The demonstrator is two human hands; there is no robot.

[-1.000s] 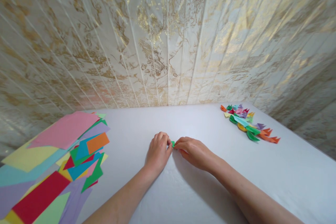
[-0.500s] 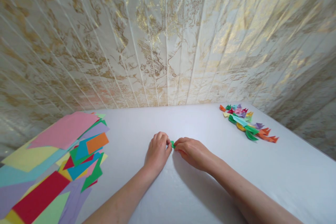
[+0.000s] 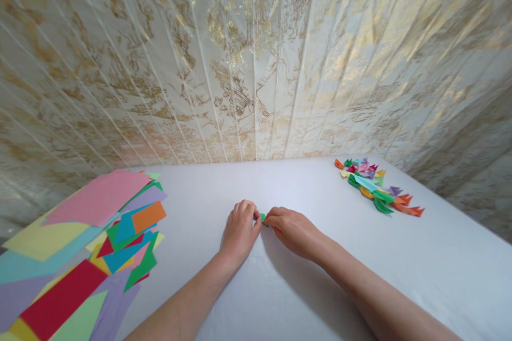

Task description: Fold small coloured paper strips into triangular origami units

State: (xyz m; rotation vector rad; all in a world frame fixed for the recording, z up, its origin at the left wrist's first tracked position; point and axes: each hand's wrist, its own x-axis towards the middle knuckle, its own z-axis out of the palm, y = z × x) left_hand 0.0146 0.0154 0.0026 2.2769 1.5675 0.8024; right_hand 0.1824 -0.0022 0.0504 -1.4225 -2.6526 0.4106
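Observation:
My left hand point(image 3: 240, 230) and my right hand point(image 3: 293, 229) meet at the middle of the white table point(image 3: 304, 287). Both pinch a small green folded paper piece point(image 3: 263, 217) between their fingertips, low over the tabletop. Most of the piece is hidden by the fingers; only a small green corner shows. The fingers of both hands are curled closed around it.
A loose heap of coloured paper sheets point(image 3: 80, 245) lies at the left edge of the table. A cluster of small folded paper pieces point(image 3: 376, 186) in several colours lies at the far right. A gold-patterned wall covering point(image 3: 256, 58) rises behind the table.
The hands stay together on the green piece; the fingers shift slightly and less green shows than before.

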